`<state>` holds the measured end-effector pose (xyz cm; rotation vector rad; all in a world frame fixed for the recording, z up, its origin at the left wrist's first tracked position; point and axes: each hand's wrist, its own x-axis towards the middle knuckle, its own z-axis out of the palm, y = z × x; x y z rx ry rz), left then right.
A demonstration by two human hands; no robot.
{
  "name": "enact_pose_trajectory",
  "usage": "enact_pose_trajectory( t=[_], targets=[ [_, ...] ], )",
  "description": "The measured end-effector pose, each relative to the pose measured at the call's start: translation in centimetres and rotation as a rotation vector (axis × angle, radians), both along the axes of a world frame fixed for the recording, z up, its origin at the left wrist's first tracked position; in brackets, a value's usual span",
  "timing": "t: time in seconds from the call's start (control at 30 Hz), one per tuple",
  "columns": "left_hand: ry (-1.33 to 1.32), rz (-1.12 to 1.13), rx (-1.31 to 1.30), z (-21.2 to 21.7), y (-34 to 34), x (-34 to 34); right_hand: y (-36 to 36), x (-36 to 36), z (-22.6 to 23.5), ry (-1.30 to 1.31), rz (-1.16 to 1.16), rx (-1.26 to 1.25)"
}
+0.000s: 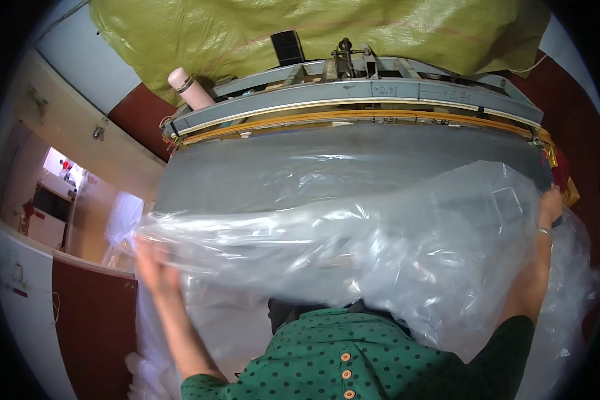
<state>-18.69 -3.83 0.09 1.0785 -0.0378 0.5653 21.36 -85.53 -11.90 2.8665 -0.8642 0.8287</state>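
Observation:
A large sheet of clear plastic film spreads across the grey worktop in front of me, wrinkled and lifted toward my body. At its left end, my left hand, smeared by motion, is closed on the film's gathered edge. My right hand is at the right edge of the worktop, fingers closed on the film's right side, partly hidden by the film. More loose film hangs down beside my right forearm, and another bunch lies low at the left.
Behind the worktop runs a grey metal frame with an orange-yellow strip and a metal mechanism. A pink flask leans at its left end. Yellow-green woven sheeting covers the back. An open door stands at left.

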Motion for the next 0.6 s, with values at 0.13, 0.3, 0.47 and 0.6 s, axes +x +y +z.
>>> enact_pose_trajectory(
  t=[0.13,0.3,0.47,0.6],
  targets=[
    [0.356,0.893,1.424,8.6,5.9,0.4,0.9,0.1,0.7,-0.002,0.097,-0.020],
    [0.181,1.133,1.843,16.7,8.9,6.1,1.9,0.5,-0.1,-0.073,0.179,-0.008],
    [-0.439,1.189,1.871,17.0,-1.3,14.1,-1.1,-0.6,-0.1,-0.095,0.111,-0.104],
    [0.493,0.421,1.932,2.7,1.5,10.9,-0.1,0.0,-0.4,-0.051,0.148,0.052]
  ],
)
